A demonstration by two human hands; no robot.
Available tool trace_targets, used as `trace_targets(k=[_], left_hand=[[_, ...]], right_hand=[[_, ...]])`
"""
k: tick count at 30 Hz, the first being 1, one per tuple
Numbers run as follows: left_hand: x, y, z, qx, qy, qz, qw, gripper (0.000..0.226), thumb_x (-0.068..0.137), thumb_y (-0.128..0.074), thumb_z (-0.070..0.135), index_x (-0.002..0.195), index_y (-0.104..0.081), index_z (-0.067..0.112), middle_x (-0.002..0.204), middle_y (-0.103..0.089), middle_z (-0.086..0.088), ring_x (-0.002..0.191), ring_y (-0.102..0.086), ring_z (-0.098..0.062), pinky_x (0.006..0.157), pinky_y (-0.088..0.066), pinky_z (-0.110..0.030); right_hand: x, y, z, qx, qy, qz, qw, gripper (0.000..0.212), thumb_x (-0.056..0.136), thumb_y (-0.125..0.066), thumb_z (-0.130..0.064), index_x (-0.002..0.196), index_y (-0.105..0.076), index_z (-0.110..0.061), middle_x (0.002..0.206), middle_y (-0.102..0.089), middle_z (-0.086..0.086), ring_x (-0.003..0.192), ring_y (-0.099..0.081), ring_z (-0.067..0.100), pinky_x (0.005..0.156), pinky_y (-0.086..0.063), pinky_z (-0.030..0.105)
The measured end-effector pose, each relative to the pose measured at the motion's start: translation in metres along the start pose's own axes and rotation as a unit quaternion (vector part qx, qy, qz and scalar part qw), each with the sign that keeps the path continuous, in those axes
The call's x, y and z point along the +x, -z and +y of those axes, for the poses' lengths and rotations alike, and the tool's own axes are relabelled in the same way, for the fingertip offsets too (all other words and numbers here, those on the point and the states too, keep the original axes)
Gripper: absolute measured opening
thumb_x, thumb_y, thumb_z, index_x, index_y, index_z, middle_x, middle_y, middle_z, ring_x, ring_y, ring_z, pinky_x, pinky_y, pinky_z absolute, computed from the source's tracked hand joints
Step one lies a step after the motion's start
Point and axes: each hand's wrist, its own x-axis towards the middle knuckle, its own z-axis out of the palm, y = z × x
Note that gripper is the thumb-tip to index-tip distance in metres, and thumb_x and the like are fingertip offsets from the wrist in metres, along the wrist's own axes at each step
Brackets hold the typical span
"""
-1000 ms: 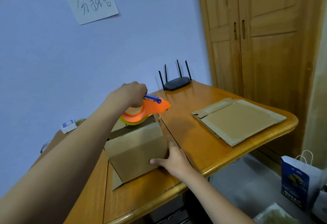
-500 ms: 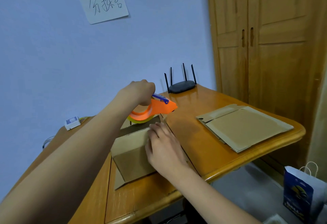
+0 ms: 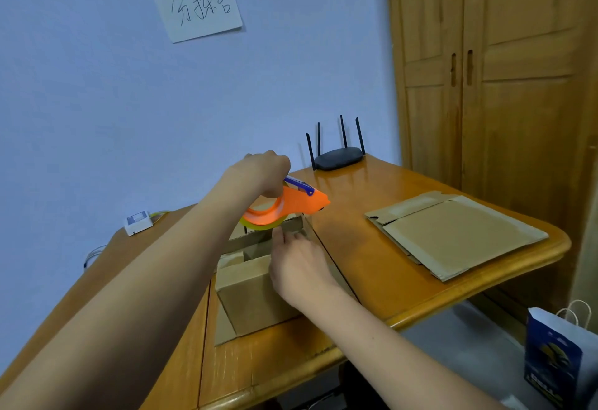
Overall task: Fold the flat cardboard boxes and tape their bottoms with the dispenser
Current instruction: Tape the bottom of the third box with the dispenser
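**Mia:** Right by the black router [image 3: 338, 157], on the table [image 3: 365, 267], what is going on?

**Ben:** One box [image 3: 255, 293] stands there, in front of the router and closer to us. It is folded up into a box shape. Its top flaps are not shut yet, and you can see a dark gap inside.

**Mia:** What are the hands doing?

**Ben:** The left hand [image 3: 263, 172] is curled tight round the orange tape dispenser [image 3: 288, 207]. It holds it just above the far edge of the box. The right hand [image 3: 299, 268] lies on top of the box with its fingers stretched out flat, pressing on the flaps. It does not grab anything.

**Mia:** Is there tape on the box?

**Ben:** I can't see any. So I think the folding of this one is nearly done, and the taping is still to do. The flaps must close first.

**Mia:** And the other boxes?

**Ben:** A pile of flat boxes [image 3: 459, 234] lies to the right of the router, near the table's edge. Those are not folded at all. So most of the job is still left.

**Mia:** How many are in the pile?

**Ben:** I can't tell. More than one, I think.
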Motion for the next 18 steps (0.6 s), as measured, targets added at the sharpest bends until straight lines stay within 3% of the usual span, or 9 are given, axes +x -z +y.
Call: trace_targets(k=[8,13,18], left_hand=[[-0.001,0.000,0.001,-0.002,-0.002,0.003,1.000,0.037,0.092,-0.053,0.011,0.129,-0.053,0.013,0.119,-0.057,-0.011,0.088,-0.053,-0.024,0.074,-0.042,-0.032],[-0.001,-0.005,-0.006,-0.008,-0.002,0.008,1.000,0.031,0.090,-0.049,0.008,0.120,-0.056,0.013,0.108,-0.058,-0.010,0.084,-0.055,-0.026,0.070,-0.041,-0.032],[-0.003,-0.017,-0.014,-0.014,-0.008,0.025,1.000,0.026,0.089,-0.051,0.011,0.114,-0.057,0.013,0.102,-0.061,-0.008,0.087,-0.060,-0.025,0.070,-0.046,-0.032]], right_hand=[[0.015,0.003,-0.010,-0.061,-0.015,-0.064,0.996,0.037,0.093,-0.059,-0.015,0.127,-0.054,-0.002,0.121,-0.057,0.016,0.111,-0.054,0.029,0.085,-0.053,0.035],[0.001,-0.012,-0.006,-0.037,0.000,-0.031,0.999,0.017,0.091,-0.059,-0.012,0.095,-0.070,0.001,0.118,-0.055,0.016,0.111,-0.053,0.033,0.083,-0.045,0.037],[-0.011,-0.027,0.002,-0.029,0.008,0.014,0.999,0.069,0.096,-0.047,-0.057,0.103,-0.070,0.007,0.128,-0.053,0.020,0.121,-0.049,0.035,0.104,-0.042,0.047]])
